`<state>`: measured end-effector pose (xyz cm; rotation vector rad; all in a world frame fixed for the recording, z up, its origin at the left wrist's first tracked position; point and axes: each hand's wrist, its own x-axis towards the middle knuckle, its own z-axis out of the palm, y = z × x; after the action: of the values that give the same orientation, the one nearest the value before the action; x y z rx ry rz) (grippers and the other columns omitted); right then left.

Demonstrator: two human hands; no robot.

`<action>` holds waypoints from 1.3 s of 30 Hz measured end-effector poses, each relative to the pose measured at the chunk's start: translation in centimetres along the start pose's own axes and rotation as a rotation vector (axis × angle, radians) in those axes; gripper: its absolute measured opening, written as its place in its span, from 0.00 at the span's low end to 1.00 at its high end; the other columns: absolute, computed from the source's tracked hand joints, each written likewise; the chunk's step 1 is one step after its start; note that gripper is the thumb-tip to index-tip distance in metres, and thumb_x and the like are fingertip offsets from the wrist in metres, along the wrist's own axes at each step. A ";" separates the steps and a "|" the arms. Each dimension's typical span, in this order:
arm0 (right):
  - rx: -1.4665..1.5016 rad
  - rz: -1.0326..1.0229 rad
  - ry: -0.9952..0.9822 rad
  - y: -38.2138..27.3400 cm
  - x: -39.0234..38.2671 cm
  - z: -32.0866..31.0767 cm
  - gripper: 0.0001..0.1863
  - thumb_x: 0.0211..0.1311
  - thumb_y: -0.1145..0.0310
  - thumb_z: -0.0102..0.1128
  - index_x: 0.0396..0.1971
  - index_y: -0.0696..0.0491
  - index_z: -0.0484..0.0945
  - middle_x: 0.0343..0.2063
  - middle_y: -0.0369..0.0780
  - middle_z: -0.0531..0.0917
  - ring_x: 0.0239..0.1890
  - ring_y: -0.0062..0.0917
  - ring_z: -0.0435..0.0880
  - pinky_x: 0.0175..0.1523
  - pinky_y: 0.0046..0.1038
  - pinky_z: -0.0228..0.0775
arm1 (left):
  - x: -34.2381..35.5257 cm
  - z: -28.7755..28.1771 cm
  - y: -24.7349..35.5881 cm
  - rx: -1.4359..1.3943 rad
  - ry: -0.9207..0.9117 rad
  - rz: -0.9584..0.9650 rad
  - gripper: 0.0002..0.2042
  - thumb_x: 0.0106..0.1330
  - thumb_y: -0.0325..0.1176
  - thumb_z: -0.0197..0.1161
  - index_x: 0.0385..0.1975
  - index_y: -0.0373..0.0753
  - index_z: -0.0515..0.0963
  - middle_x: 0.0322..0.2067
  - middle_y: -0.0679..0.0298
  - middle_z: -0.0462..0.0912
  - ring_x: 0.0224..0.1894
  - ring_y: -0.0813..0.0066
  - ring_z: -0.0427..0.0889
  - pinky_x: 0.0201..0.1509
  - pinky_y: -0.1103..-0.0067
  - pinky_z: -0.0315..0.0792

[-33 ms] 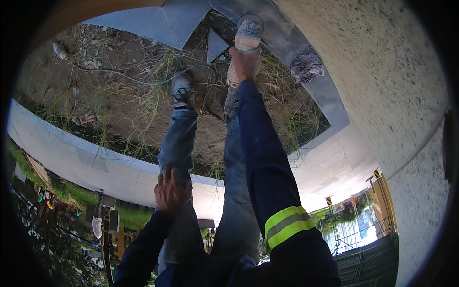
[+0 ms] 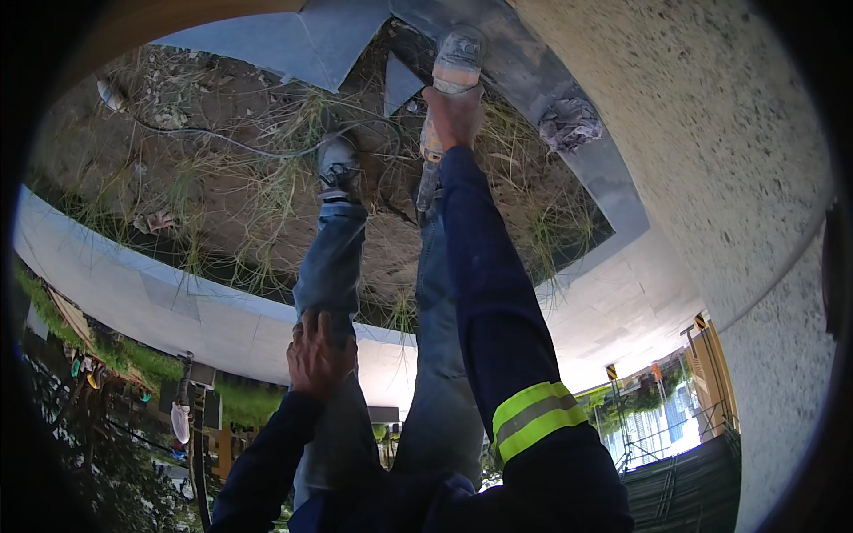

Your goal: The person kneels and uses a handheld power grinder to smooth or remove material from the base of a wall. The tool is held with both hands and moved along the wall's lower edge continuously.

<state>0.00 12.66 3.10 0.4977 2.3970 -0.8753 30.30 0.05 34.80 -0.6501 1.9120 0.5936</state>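
My right hand (image 2: 453,111) reaches down with the arm straight, in a dark blue sleeve with a yellow reflective band, and grips a dusty grey power tool (image 2: 458,58). The tool sits at the edge of a grey concrete slab (image 2: 293,44), beside a small triangular grey piece (image 2: 400,84). My left hand (image 2: 318,355) rests flat on my left thigh, over blue jeans, and holds nothing. My left grey shoe (image 2: 338,164) stands on dry grass and soil. The right foot is hidden behind my right arm.
A thin cable (image 2: 222,138) trails across the grass toward the tool. A crumpled grey rag (image 2: 569,124) lies on the grey border strip by a rough plastered wall (image 2: 693,133). A pale paved band (image 2: 133,284) curves around the grass patch. Scaffolding and greenery show at the rim.
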 end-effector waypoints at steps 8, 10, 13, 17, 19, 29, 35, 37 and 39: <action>0.034 -0.015 0.023 -0.8 0.5 0.8 0.40 0.39 0.54 0.77 0.51 0.62 0.72 0.42 0.56 0.87 0.44 0.54 0.90 0.51 0.50 0.82 | 0.5 -0.2 0.1 -0.007 0.010 -0.006 0.28 0.60 0.43 0.72 0.56 0.34 0.74 0.56 0.44 0.78 0.49 0.37 0.82 0.48 0.49 0.79; -0.041 -0.060 -0.012 -1.2 0.8 0.9 0.41 0.39 0.54 0.77 0.51 0.62 0.72 0.42 0.56 0.87 0.44 0.54 0.90 0.51 0.50 0.82 | 0.8 -0.3 0.0 -0.012 0.025 -0.005 0.28 0.60 0.43 0.72 0.57 0.34 0.74 0.56 0.44 0.78 0.49 0.37 0.82 0.48 0.49 0.79; 0.061 0.031 0.032 -1.5 1.1 1.0 0.41 0.39 0.53 0.78 0.51 0.63 0.71 0.42 0.56 0.87 0.43 0.53 0.90 0.51 0.50 0.82 | 0.9 -0.1 -0.3 -0.019 0.049 0.018 0.28 0.60 0.43 0.72 0.57 0.34 0.74 0.56 0.44 0.78 0.49 0.37 0.82 0.48 0.49 0.79; -0.018 -0.065 0.017 -1.6 1.4 1.5 0.43 0.39 0.53 0.78 0.52 0.63 0.71 0.42 0.55 0.87 0.43 0.52 0.90 0.51 0.50 0.82 | 0.9 -0.4 -0.4 -0.018 0.030 0.001 0.28 0.60 0.43 0.72 0.56 0.34 0.74 0.57 0.44 0.78 0.50 0.37 0.82 0.49 0.49 0.79; 0.050 -0.075 0.037 -1.4 1.8 1.7 0.43 0.39 0.53 0.78 0.53 0.63 0.71 0.42 0.55 0.87 0.43 0.52 0.90 0.51 0.50 0.82 | 1.0 -0.3 -0.5 -0.026 0.036 0.010 0.28 0.60 0.44 0.72 0.56 0.34 0.75 0.58 0.44 0.77 0.51 0.37 0.82 0.49 0.48 0.79; 0.042 -0.057 0.015 -2.9 1.9 2.9 0.43 0.40 0.51 0.76 0.53 0.63 0.71 0.42 0.55 0.88 0.42 0.54 0.91 0.50 0.52 0.83 | 1.1 -0.8 -0.7 -0.044 0.016 -0.015 0.27 0.60 0.44 0.72 0.55 0.35 0.75 0.57 0.45 0.77 0.52 0.38 0.82 0.50 0.48 0.79; 0.010 -0.087 0.006 -3.7 2.3 3.2 0.43 0.40 0.52 0.77 0.54 0.64 0.72 0.43 0.56 0.88 0.44 0.53 0.90 0.52 0.50 0.82 | 1.3 -0.9 -0.4 -0.058 0.002 -0.028 0.27 0.60 0.44 0.72 0.55 0.35 0.75 0.58 0.45 0.77 0.52 0.38 0.82 0.50 0.48 0.79; 0.065 -0.068 0.003 -4.1 2.1 3.4 0.44 0.40 0.52 0.80 0.53 0.65 0.73 0.45 0.55 0.88 0.46 0.52 0.89 0.54 0.48 0.81 | 1.2 -0.7 -0.5 -0.052 -0.001 -0.029 0.27 0.60 0.44 0.72 0.55 0.35 0.75 0.58 0.45 0.77 0.53 0.38 0.82 0.51 0.48 0.79; -0.010 -0.082 -0.026 -4.7 1.8 3.4 0.44 0.40 0.50 0.80 0.53 0.64 0.74 0.45 0.55 0.88 0.47 0.53 0.89 0.55 0.49 0.80 | 1.0 -0.8 -0.6 -0.058 0.002 -0.030 0.27 0.61 0.44 0.71 0.55 0.35 0.75 0.58 0.45 0.77 0.53 0.38 0.81 0.51 0.48 0.79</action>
<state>-2.61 7.28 2.07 0.3844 2.4114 -0.8988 29.80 -1.07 34.13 -0.7151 1.8897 0.6316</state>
